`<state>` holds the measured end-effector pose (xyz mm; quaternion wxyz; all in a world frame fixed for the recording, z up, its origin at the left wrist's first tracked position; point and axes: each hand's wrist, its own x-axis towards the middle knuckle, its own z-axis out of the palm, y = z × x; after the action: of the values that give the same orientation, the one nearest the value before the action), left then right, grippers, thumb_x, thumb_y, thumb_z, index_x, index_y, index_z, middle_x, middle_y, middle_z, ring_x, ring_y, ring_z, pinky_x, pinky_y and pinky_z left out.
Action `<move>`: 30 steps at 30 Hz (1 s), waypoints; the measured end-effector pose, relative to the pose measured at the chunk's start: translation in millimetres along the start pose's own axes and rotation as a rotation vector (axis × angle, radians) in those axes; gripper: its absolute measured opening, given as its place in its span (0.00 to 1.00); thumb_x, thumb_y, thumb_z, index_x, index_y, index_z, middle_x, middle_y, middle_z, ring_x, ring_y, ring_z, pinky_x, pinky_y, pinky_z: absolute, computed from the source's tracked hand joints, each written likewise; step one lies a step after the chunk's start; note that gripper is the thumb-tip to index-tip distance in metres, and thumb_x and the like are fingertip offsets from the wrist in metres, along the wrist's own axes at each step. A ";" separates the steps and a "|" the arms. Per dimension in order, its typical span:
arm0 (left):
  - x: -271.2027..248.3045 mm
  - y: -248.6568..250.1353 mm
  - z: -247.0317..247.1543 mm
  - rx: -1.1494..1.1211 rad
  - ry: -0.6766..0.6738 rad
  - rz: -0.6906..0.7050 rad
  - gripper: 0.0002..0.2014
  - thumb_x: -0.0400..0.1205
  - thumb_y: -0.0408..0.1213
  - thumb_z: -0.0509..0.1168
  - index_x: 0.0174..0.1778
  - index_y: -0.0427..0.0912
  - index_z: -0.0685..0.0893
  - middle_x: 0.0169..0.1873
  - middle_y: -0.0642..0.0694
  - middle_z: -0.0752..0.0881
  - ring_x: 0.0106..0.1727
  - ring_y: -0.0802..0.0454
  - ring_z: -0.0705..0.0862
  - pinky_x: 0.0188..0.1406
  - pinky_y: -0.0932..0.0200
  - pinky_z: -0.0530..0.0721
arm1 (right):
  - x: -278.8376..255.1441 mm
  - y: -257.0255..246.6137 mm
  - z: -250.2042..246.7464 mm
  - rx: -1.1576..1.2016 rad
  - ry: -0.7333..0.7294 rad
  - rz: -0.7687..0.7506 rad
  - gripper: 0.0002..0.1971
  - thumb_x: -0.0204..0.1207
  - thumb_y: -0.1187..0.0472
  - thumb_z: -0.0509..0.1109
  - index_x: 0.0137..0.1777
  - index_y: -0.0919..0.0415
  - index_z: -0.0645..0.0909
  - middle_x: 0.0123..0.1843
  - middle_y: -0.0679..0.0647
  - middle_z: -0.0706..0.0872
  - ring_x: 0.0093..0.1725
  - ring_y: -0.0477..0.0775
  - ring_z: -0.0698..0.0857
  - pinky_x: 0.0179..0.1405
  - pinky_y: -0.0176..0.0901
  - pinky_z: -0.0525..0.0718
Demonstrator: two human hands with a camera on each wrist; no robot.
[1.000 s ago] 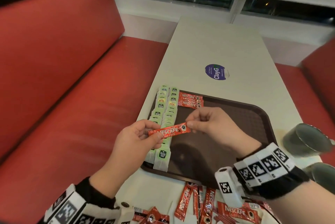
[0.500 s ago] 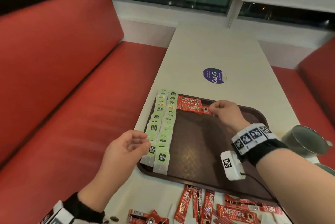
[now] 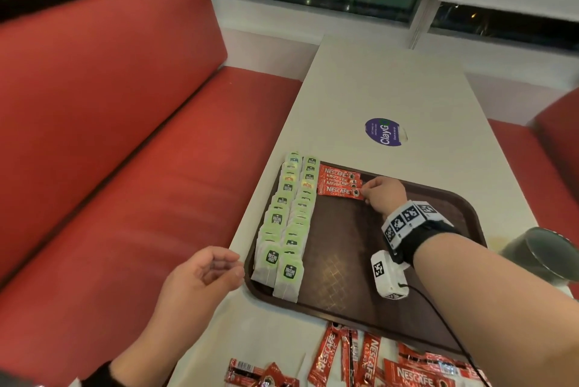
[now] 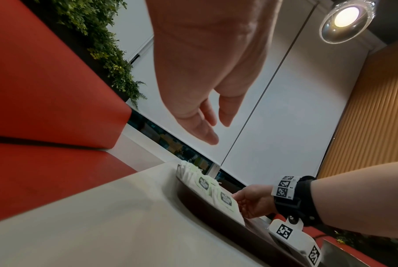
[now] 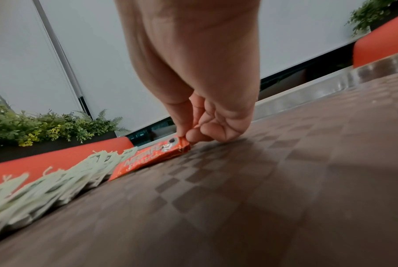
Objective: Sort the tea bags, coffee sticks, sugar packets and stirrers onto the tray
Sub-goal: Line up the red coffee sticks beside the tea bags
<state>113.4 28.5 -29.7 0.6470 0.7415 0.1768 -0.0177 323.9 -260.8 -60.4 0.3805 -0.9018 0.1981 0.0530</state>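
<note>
A brown tray (image 3: 369, 289) lies on the white table. Two rows of green tea bags (image 3: 286, 220) run down its left side. At the far end a small stack of red coffee sticks (image 3: 338, 181) lies beside them. My right hand (image 3: 371, 194) pinches the right end of the nearest red coffee stick (image 5: 152, 157), which lies flat on the tray (image 5: 284, 180). My left hand (image 3: 216, 270) hovers near the tray's left front corner, fingers loosely curled and holding nothing; the left wrist view shows its fingers (image 4: 204, 130) relaxed. More red coffee sticks (image 3: 360, 358) lie loose on the table in front of the tray.
A red bench (image 3: 141, 183) runs along the table's left side. A dark metal cup (image 3: 542, 255) stands right of the tray. A purple round sticker (image 3: 384, 132) marks the table beyond the tray. Window blinds close the far end.
The coffee stick held in both hands went with my right hand to the stack at the tray's far end and now lies flat there. My left hand let go and drew back to the tray's corner.
</note>
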 end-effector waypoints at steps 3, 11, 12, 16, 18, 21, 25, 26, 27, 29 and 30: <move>-5.2 1.8 -4.7 0.016 0.006 0.010 0.09 0.73 0.25 0.73 0.41 0.45 0.88 0.38 0.44 0.91 0.44 0.44 0.89 0.54 0.44 0.86 | 1.7 2.3 -1.7 -0.017 0.002 0.017 0.10 0.74 0.61 0.74 0.32 0.57 0.80 0.33 0.55 0.87 0.38 0.53 0.84 0.56 0.52 0.86; -19.1 0.3 -16.5 0.158 -0.008 0.037 0.07 0.75 0.32 0.73 0.45 0.48 0.87 0.40 0.48 0.90 0.42 0.52 0.89 0.51 0.52 0.87 | -41.6 -6.7 -28.3 -0.005 0.016 -0.118 0.04 0.77 0.60 0.70 0.44 0.60 0.83 0.41 0.58 0.88 0.42 0.52 0.85 0.46 0.48 0.85; -22.3 -0.2 -17.6 0.217 -0.026 0.044 0.07 0.75 0.33 0.73 0.44 0.50 0.87 0.40 0.50 0.90 0.42 0.55 0.88 0.50 0.55 0.86 | -53.6 -8.8 -33.1 0.023 0.019 -0.166 0.03 0.77 0.60 0.70 0.44 0.59 0.83 0.40 0.56 0.88 0.42 0.52 0.85 0.41 0.44 0.83; -39.4 -4.9 -18.5 0.450 -0.190 0.092 0.06 0.76 0.38 0.73 0.42 0.55 0.87 0.39 0.56 0.89 0.43 0.67 0.85 0.43 0.73 0.81 | -117.5 -12.9 -46.3 0.071 -0.021 -0.369 0.02 0.74 0.60 0.73 0.42 0.57 0.84 0.40 0.52 0.87 0.41 0.49 0.83 0.43 0.41 0.78; -48.6 -9.5 -17.4 0.509 -0.250 0.094 0.07 0.76 0.38 0.73 0.41 0.57 0.86 0.39 0.58 0.88 0.42 0.71 0.83 0.41 0.76 0.79 | -157.0 -9.2 -50.9 0.045 -0.097 -0.434 0.01 0.73 0.61 0.74 0.42 0.56 0.84 0.38 0.48 0.86 0.37 0.44 0.80 0.40 0.34 0.75; -62.9 -15.9 -15.3 0.573 -0.308 0.078 0.05 0.76 0.40 0.73 0.46 0.55 0.88 0.40 0.58 0.87 0.42 0.73 0.82 0.41 0.77 0.78 | -209.0 2.8 -50.0 0.013 -0.221 -0.486 0.05 0.72 0.61 0.75 0.40 0.50 0.83 0.36 0.43 0.84 0.36 0.39 0.80 0.37 0.29 0.74; -76.9 -22.8 -10.2 0.736 -0.407 0.125 0.07 0.76 0.42 0.72 0.49 0.52 0.87 0.42 0.60 0.84 0.44 0.68 0.80 0.39 0.78 0.74 | -249.1 23.1 -31.3 -0.151 -0.412 -0.510 0.07 0.72 0.59 0.77 0.42 0.46 0.83 0.40 0.43 0.86 0.40 0.40 0.82 0.43 0.32 0.81; -79.5 -24.1 -9.0 0.783 -0.425 0.137 0.08 0.77 0.42 0.72 0.51 0.51 0.86 0.43 0.61 0.84 0.45 0.67 0.79 0.39 0.79 0.73 | -257.2 26.4 -25.0 -0.227 -0.461 -0.532 0.06 0.73 0.57 0.76 0.46 0.47 0.84 0.44 0.42 0.85 0.43 0.41 0.82 0.47 0.35 0.82; -81.4 -25.7 -7.7 0.832 -0.437 0.150 0.09 0.77 0.43 0.71 0.52 0.51 0.86 0.44 0.61 0.83 0.46 0.67 0.78 0.40 0.79 0.72 | -264.4 28.6 -18.6 -0.313 -0.501 -0.570 0.07 0.74 0.55 0.75 0.51 0.49 0.85 0.47 0.43 0.85 0.46 0.42 0.82 0.52 0.38 0.82; -84.2 -28.4 -6.0 0.928 -0.439 0.179 0.12 0.77 0.47 0.70 0.54 0.51 0.85 0.47 0.59 0.83 0.48 0.64 0.78 0.43 0.76 0.72 | -275.8 32.0 -4.6 -0.457 -0.556 -0.657 0.13 0.75 0.51 0.72 0.58 0.51 0.84 0.53 0.45 0.83 0.54 0.44 0.80 0.59 0.43 0.80; -85.4 -29.5 -5.6 0.972 -0.436 0.192 0.13 0.76 0.48 0.70 0.55 0.51 0.85 0.49 0.58 0.83 0.49 0.63 0.77 0.45 0.72 0.73 | -280.7 32.3 2.1 -0.526 -0.565 -0.691 0.14 0.76 0.49 0.71 0.60 0.51 0.84 0.55 0.46 0.83 0.56 0.47 0.79 0.61 0.45 0.78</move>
<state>23.9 16.5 -35.1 0.2499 0.9473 -0.0584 -0.1916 54.0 -190.7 -14.2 0.1749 -0.9302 -0.2416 0.2138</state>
